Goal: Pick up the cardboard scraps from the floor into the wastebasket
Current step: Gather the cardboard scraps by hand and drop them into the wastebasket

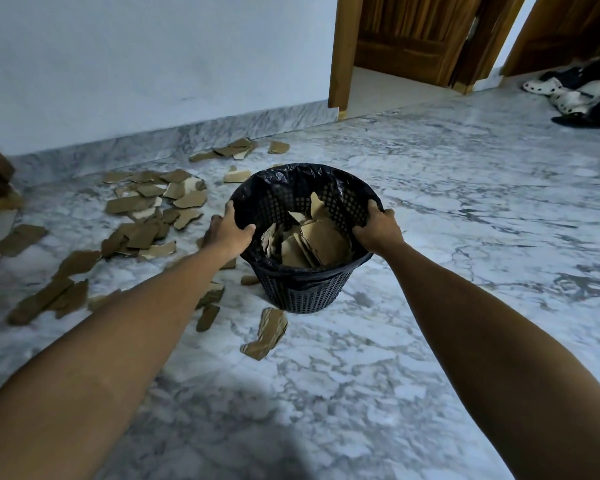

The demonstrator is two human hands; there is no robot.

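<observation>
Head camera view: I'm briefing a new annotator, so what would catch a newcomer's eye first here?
First, the black mesh plastic wastebasket at centre, lined with a black bag and partly filled with cardboard, gripped at its rim by the left hand and right hand. Next, the torn brown cardboard scraps strewn over the grey-veined marble floor to its left, towards the wall.

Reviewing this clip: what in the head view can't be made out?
- Wastebasket bottom: hidden under the cardboard inside.
- Scraps behind the left hand and forearm: partly covered, so no count.
- Right hand fingers: curled over the far rim, tips hidden.
- Footwear pile: cut off by the right edge, blurred.
- Room past the doorway: mostly out of frame.
</observation>
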